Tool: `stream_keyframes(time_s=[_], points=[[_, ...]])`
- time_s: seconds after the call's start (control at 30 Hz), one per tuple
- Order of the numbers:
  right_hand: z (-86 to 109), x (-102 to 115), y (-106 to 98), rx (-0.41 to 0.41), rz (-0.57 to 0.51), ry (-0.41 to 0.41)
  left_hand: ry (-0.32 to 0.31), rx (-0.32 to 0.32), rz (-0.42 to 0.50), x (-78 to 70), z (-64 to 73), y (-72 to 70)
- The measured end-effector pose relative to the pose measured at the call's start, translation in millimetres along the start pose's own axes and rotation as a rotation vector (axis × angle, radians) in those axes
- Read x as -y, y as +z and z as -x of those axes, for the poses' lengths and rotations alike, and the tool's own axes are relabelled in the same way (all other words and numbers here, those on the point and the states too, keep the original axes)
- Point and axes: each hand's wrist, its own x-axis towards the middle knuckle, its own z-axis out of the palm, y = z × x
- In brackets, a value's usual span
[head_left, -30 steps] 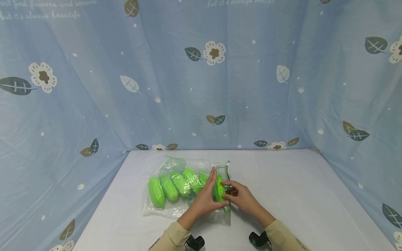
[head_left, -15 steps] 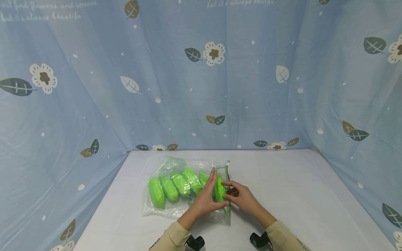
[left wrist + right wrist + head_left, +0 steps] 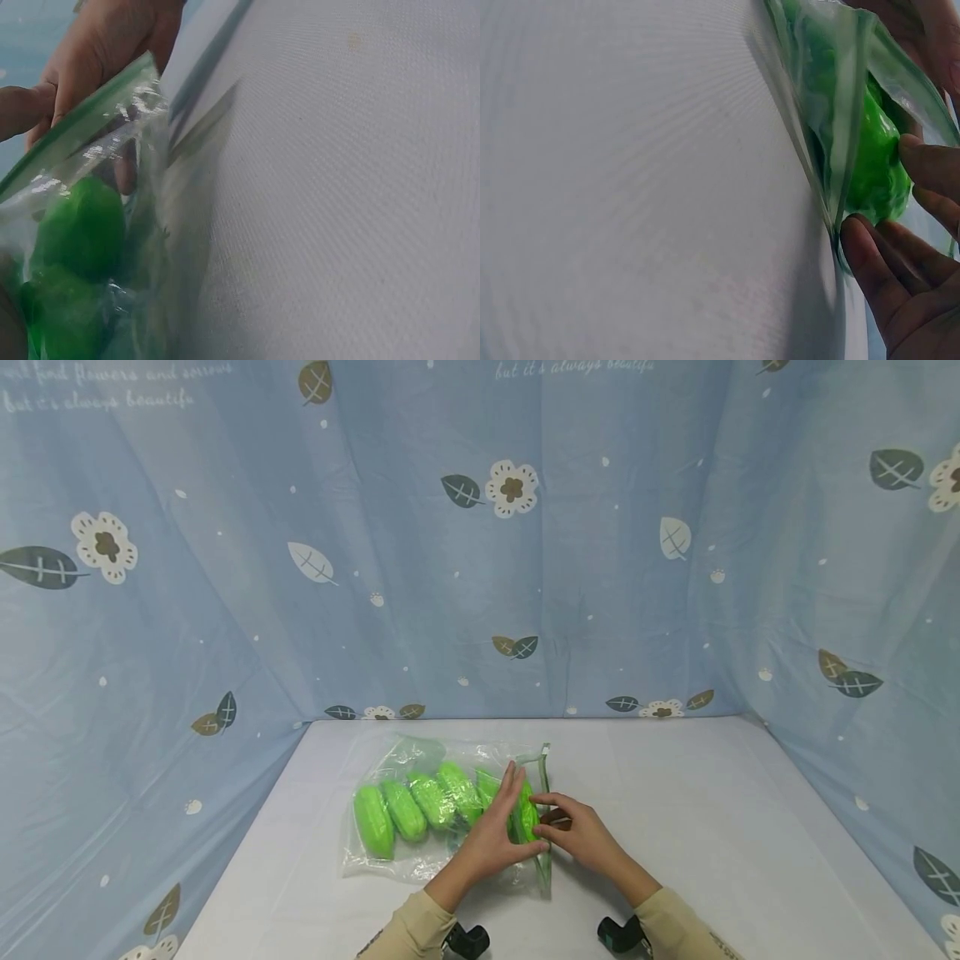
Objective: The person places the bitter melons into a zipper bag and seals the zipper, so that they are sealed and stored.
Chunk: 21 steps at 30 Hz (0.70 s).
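A clear zip bag (image 3: 420,866) with a green-edged mouth lies on the white table, its mouth to the right. Several bright green, bumpy cucumber-shaped vegetables (image 3: 373,821) lie inside in a row. At the mouth, my right hand (image 3: 592,843) pinches the rightmost green vegetable (image 3: 877,161) with bent fingers; one fingertip also meets the bag's edge in the right wrist view. My left hand (image 3: 491,839) rests at the bag's mouth, fingers straight and thumb spread, hiding part of the nearby vegetables. In the left wrist view, the bag's film (image 3: 112,157) covers green shapes.
The white table (image 3: 675,793) extends on both sides of the bag. A blue curtain (image 3: 405,610) with leaves and flowers surrounds it at the back and sides. Black wrist devices (image 3: 468,941) sit beside both sleeves, close to the tabletop.
Almost nothing differs. The rightmost green vegetable and the right hand have shifted very slightly to the right; the bag and the left hand keep nearly the same place.
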Motion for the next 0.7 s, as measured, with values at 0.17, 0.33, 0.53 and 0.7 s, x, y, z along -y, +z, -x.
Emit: stream_keyframes(time_s=[0.17,0.33,0.53,0.7], points=[[0.6,-1.1,-0.5,0.0,-0.014,-0.011,0.003,0.013,-0.002,-0.6,0.0,0.5],[1.0,-2.9,-1.5,-0.018,-0.004,-0.012,0.016,0.01,0.0,-0.3,-0.1,1.4],[1.7,-5.3,-2.9,-0.04,0.01,-0.015,0.037,0.011,-0.003,-0.5,0.5,1.1],[2.1,-6.8,-4.4,-0.059,0.025,-0.014,0.071,-0.026,-0.009,-0.1,0.1,1.1]])
